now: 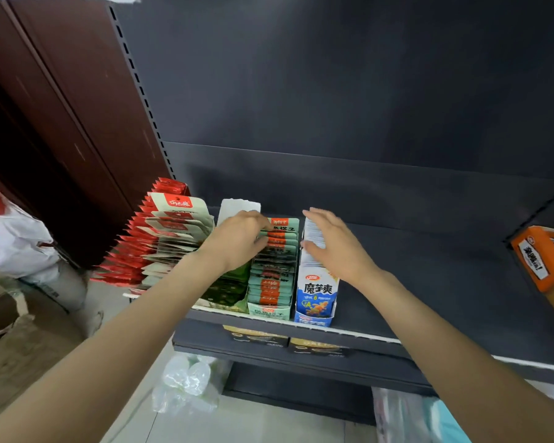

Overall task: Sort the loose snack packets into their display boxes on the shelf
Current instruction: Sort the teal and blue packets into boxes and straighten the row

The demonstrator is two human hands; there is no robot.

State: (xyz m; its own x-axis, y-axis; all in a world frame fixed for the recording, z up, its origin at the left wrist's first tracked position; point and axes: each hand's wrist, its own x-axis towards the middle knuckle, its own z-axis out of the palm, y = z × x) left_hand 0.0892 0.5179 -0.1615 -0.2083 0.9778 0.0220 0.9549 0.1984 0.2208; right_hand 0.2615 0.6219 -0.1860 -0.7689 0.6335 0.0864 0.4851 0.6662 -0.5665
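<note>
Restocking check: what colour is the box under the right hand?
Blue and white box, head view.

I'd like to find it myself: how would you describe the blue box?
On the dark shelf stands a row of snack boxes. The blue box is the rightmost, under the right hand. It alone is blue and white; the box beside it is pale green.

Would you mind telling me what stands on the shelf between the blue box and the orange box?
Nothing: in the head view the dark shelf is bare between the blue box and the orange box.
</note>
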